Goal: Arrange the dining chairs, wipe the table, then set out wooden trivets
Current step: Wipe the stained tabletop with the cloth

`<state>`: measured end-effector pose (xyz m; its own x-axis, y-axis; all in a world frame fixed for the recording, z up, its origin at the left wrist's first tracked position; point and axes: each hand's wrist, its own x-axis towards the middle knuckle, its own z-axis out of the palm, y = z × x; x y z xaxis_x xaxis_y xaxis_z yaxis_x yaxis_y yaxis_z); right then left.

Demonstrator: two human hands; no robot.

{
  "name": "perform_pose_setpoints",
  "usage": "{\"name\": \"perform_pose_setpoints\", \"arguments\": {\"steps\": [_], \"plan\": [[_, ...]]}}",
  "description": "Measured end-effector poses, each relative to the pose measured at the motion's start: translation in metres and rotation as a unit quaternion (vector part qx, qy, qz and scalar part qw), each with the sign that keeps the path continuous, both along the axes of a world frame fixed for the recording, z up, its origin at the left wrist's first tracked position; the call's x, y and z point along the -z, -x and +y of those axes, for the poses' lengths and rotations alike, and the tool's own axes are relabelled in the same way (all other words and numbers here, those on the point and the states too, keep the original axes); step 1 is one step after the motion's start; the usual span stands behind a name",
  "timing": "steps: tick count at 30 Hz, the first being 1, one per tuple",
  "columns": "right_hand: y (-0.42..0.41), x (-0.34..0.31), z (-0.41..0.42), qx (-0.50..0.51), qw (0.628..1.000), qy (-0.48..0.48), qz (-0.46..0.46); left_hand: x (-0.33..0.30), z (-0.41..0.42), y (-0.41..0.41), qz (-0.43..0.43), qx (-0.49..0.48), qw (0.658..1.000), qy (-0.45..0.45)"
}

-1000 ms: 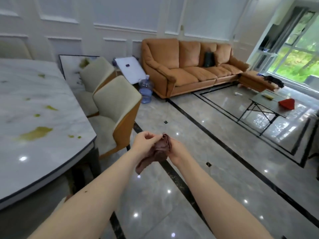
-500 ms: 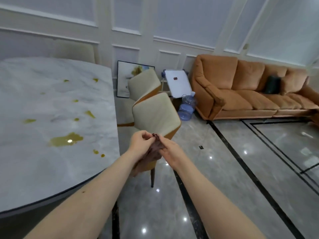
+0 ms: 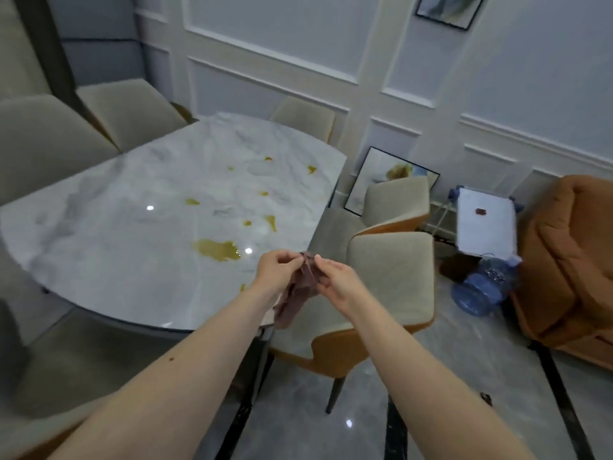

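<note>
Left forearm (image 3: 185,370): bare, sleeveless in view; one small dark mole.
Right forearm (image 3: 421,366): bare, no sleeve.
Hands: no rings, gloves or watch visible.

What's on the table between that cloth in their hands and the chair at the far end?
In the head view, yellowish spills dot the marble table between the cloth and the far chair.
</note>
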<state>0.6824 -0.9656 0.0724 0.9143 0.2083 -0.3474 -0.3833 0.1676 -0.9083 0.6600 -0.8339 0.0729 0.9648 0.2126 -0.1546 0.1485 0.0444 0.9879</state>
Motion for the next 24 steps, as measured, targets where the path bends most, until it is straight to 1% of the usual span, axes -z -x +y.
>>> {"name": "perform_pose_setpoints", "arguments": {"steps": [2, 5, 7, 9, 11, 15, 19, 22, 24], "plan": [[-0.014, -0.004, 0.018, -0.038, 0.999, 0.015, -0.003, -0.001, 0.021, -0.004, 0.011, -0.022, 1.0, 0.007], [-0.026, -0.01, 0.049, -0.091, 0.995, 0.029, -0.009, -0.006, 0.053, -0.006, 0.018, -0.048, 0.999, -0.013], [-0.034, -0.012, 0.073, -0.132, 0.99, 0.04, -0.022, -0.012, 0.077, -0.005, 0.018, -0.066, 0.998, -0.004], [-0.042, -0.013, 0.093, -0.156, 0.986, 0.052, -0.038, -0.016, 0.096, -0.006, 0.019, -0.066, 0.998, -0.008], [-0.053, -0.013, 0.12, -0.172, 0.982, 0.066, -0.048, -0.015, 0.122, -0.01, 0.018, -0.079, 0.996, -0.031], [-0.072, -0.01, 0.165, -0.158, 0.982, 0.09, -0.054, -0.009, 0.169, -0.024, 0.02, -0.143, 0.988, -0.052], [-0.098, -0.009, 0.198, -0.107, 0.982, 0.142, -0.066, 0.003, 0.217, -0.038, 0.048, -0.2, 0.976, -0.077], [-0.124, -0.01, 0.213, -0.055, 0.978, 0.186, -0.08, 0.009, 0.252, -0.054, 0.063, -0.207, 0.966, -0.141], [-0.142, -0.016, 0.215, -0.025, 0.974, 0.204, -0.098, 0.002, 0.266, -0.066, 0.044, -0.2, 0.967, -0.15]]}}
